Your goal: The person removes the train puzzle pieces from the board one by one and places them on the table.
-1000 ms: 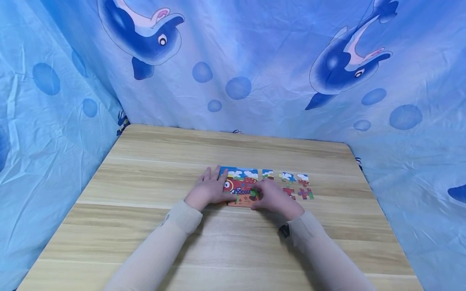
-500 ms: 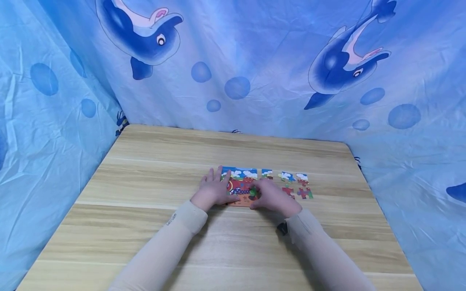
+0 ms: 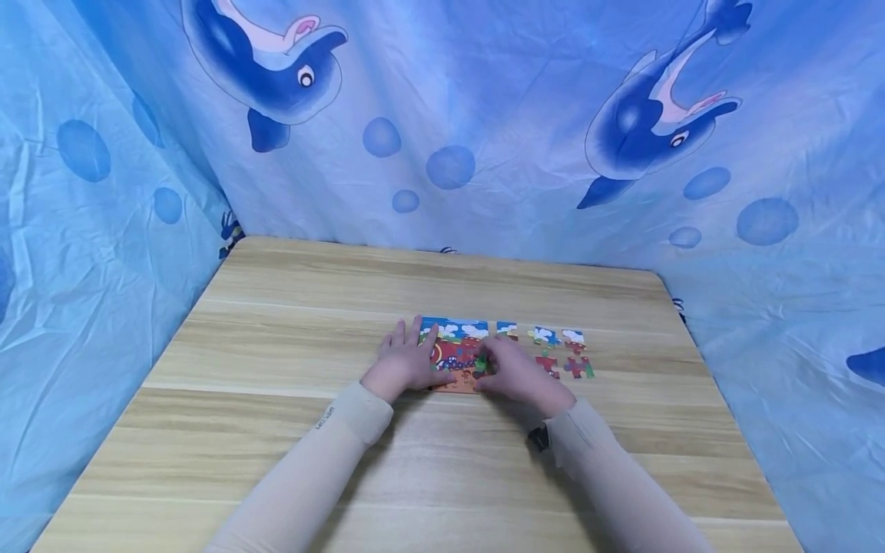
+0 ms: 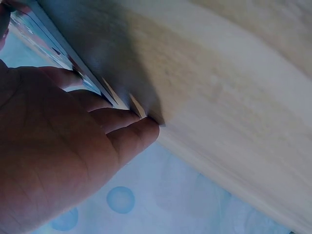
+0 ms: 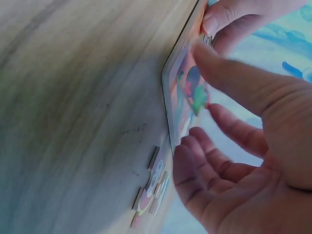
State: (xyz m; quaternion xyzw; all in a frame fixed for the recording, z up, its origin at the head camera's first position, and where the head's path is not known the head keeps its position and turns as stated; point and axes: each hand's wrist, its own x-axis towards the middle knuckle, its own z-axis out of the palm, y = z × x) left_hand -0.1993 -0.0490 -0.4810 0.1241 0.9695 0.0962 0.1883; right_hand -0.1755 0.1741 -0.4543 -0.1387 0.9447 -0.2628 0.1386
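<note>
A colourful jigsaw puzzle (image 3: 459,355) in a shallow board lies flat on the wooden table, with blue sky, clouds and a red figure on it. My left hand (image 3: 406,365) rests over its left side, fingers spread and thumb along the lower part. Over the right side of the board, my right hand (image 3: 517,372) pinches a puzzle piece (image 5: 198,99) with green on it between thumb and index finger. In the right wrist view this piece is tilted and blurred, close to the board's surface. The right hand covers part of the board in the head view.
Several loose puzzle pieces lie to the right of the board, among them a cloud piece (image 3: 545,336) and a red one (image 3: 578,367). A blue-topped piece (image 3: 507,328) sits just beyond my right hand. Dolphin-printed cloth (image 3: 449,92) hangs behind the table (image 3: 332,453).
My left hand has shifted slightly to the right over the board. The right hand stays nearly in place, its fingers moving a little with the puzzle piece.
</note>
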